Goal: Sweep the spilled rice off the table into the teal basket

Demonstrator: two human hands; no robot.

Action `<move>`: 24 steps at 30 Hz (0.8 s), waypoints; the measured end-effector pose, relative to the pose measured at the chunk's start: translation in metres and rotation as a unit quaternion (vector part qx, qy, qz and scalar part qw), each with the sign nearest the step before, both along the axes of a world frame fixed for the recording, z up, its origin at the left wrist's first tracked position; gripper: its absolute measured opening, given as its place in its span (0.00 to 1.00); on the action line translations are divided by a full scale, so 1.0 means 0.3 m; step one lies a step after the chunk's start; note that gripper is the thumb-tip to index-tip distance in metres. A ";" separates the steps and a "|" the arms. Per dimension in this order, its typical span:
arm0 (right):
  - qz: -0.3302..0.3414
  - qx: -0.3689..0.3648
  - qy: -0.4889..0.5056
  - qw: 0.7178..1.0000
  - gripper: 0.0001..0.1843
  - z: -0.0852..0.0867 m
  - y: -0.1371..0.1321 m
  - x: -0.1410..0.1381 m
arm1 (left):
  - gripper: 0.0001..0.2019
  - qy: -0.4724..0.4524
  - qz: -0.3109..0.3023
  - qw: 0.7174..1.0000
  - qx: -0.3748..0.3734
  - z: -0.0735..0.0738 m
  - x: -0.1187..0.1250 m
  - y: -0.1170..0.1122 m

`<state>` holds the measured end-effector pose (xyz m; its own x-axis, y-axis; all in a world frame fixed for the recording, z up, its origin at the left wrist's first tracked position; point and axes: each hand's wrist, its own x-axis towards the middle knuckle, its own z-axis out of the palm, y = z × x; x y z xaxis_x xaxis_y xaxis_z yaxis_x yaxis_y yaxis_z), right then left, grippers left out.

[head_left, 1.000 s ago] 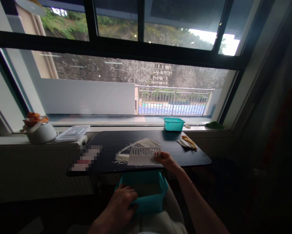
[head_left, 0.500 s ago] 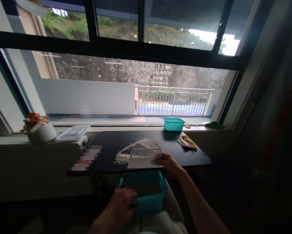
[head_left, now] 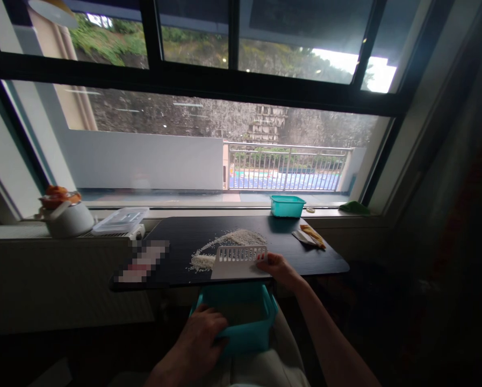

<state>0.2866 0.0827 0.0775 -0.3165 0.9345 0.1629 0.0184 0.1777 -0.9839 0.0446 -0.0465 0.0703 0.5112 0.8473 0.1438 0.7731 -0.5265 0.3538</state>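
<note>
My right hand [head_left: 276,267] is closed on the right end of a white slotted scraper [head_left: 238,267], which stands tilted at the table's front edge with its slots upward. Behind and to the left of it, small white grains [head_left: 202,262] that look like rice lie spread on the dark table [head_left: 180,231], with a greyer heap [head_left: 244,236] at the back. My left hand [head_left: 208,328] grips the left rim of a teal plastic basin [head_left: 246,337] on my lap, below the table edge. The basin's bottom is in shadow, so its contents are unclear.
Another teal basin [head_left: 288,206] stands at the table's back edge by the window. A yellow and white packet [head_left: 310,236] lies at the right; a blurred-out flat item [head_left: 142,263] lies at the left. A grey pot [head_left: 69,219] and a clear plastic lid [head_left: 122,220] sit beyond the table's left side.
</note>
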 end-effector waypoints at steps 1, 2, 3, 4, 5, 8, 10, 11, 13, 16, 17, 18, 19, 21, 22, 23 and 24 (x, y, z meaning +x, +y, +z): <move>-0.004 0.002 0.001 1.000 0.20 0.003 0.004 0.001 | 0.03 -0.001 0.000 1.000 0.002 0.001 0.001 0.000; -0.008 0.005 0.003 1.000 0.20 0.006 0.010 -0.001 | 0.03 -0.002 -0.001 1.000 0.003 0.001 0.002 0.001; -0.013 0.008 0.004 1.000 0.21 0.007 0.020 -0.004 | 0.03 -0.003 0.000 1.000 0.004 0.002 0.002 0.001; -0.017 0.011 0.005 1.000 0.21 0.007 0.032 -0.009 | 0.03 -0.004 0.000 1.000 0.005 0.003 0.002 0.001; -0.020 0.012 0.006 1.000 0.21 0.006 0.044 -0.015 | 0.03 -0.005 0.001 1.000 0.006 0.003 0.001 0.000; -0.018 0.012 0.008 1.000 0.21 -0.005 0.076 -0.036 | 0.03 -0.006 -0.001 1.000 0.003 0.004 -0.001 -0.001; -0.012 0.008 0.010 1.000 0.20 -0.013 0.086 -0.045 | 0.03 -0.006 -0.002 1.000 0.000 0.003 -0.003 -0.001; -0.010 0.006 0.010 1.000 0.20 -0.017 0.085 -0.047 | 0.03 -0.007 -0.002 1.000 0.000 0.002 -0.004 -0.001; -0.006 0.003 0.011 1.000 0.21 -0.020 0.073 -0.046 | 0.03 -0.008 -0.001 1.000 -0.001 0.001 -0.005 -0.001; 0.004 -0.001 0.010 1.000 0.20 -0.017 0.042 -0.031 | 0.03 -0.008 0.001 1.000 -0.001 0.000 -0.005 0.000; 0.008 -0.003 0.008 1.000 0.20 -0.015 0.033 -0.025 | 0.04 -0.007 0.001 1.000 -0.002 0.000 -0.004 0.000; 0.011 -0.003 0.007 1.000 0.20 -0.013 0.026 -0.020 | 0.04 -0.006 0.000 1.000 -0.002 0.000 -0.004 0.000; 0.013 -0.003 0.006 1.000 0.20 -0.011 0.022 -0.018 | 0.04 -0.004 -0.001 1.000 -0.002 0.001 -0.003 0.000; 0.012 0.000 0.004 1.000 0.20 -0.007 0.027 -0.022 | 0.04 -0.001 -0.002 1.000 -0.003 0.002 -0.002 0.000; 0.011 0.003 0.004 1.000 0.20 -0.005 0.035 -0.029 | 0.04 0.001 -0.002 1.000 -0.003 0.003 -0.001 0.000; 0.010 0.006 0.003 1.000 0.20 -0.002 0.046 -0.041 | 0.04 0.002 -0.003 1.000 -0.003 0.004 -0.001 0.000; 0.009 0.008 0.002 1.000 0.20 0.000 0.057 -0.055 | 0.04 0.003 -0.003 1.000 -0.004 0.005 0.000 -0.001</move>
<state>0.2701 0.0999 0.0776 -0.3331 0.9256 0.1799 0.0108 0.1945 -0.9808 0.0445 -0.0467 0.0718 0.5175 0.8451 0.1343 0.7717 -0.5287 0.3534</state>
